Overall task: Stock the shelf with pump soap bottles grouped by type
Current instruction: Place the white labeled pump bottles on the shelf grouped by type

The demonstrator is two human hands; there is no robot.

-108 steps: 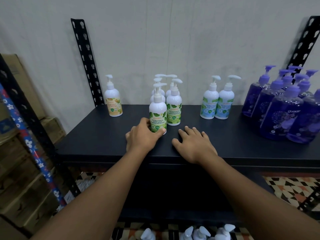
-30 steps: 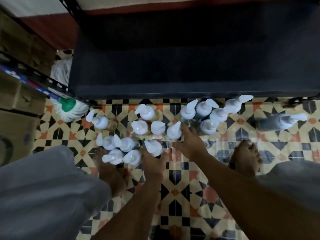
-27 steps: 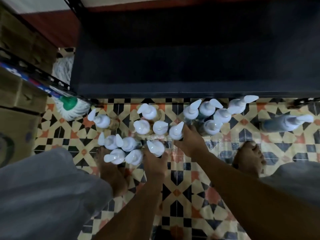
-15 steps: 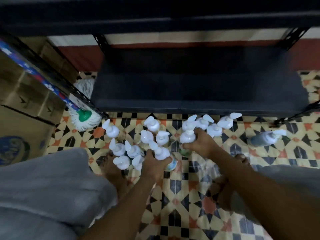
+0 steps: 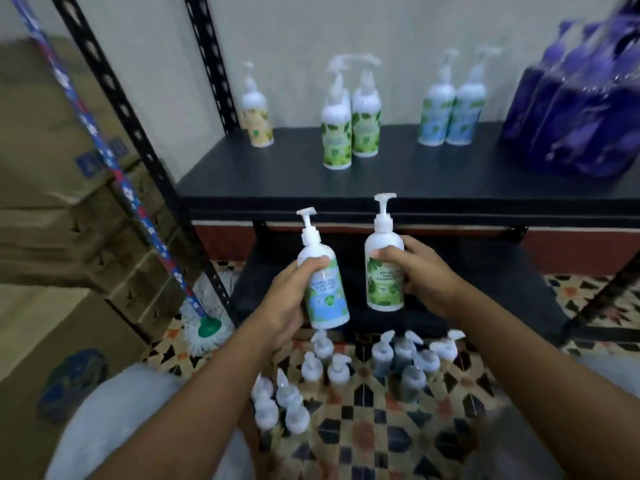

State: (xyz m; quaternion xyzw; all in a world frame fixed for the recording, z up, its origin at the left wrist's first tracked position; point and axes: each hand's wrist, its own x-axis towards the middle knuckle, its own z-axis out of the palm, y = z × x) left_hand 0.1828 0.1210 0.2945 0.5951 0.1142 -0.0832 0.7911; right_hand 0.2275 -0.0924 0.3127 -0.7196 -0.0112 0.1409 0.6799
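White-capped pump bottles (image 5: 332, 372) cluster on the tiled floor (image 5: 363, 427). Above them the left hand (image 5: 287, 299) grips a blue-label bottle (image 5: 327, 299), the right hand (image 5: 429, 275) a green-label bottle (image 5: 384, 289), both held before the shelf (image 5: 415, 178), where a green-label pair (image 5: 349, 140) and a blue-label pair (image 5: 450, 116) stand apart.

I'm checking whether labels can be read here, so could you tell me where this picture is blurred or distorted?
Head view: the held blue-label bottle and green-label bottle are sharpest, label text only partly legible; the purple bottles are smeared by motion blur; the floor bottles are soft; the shelf upright slants, likely wide-angle distortion.
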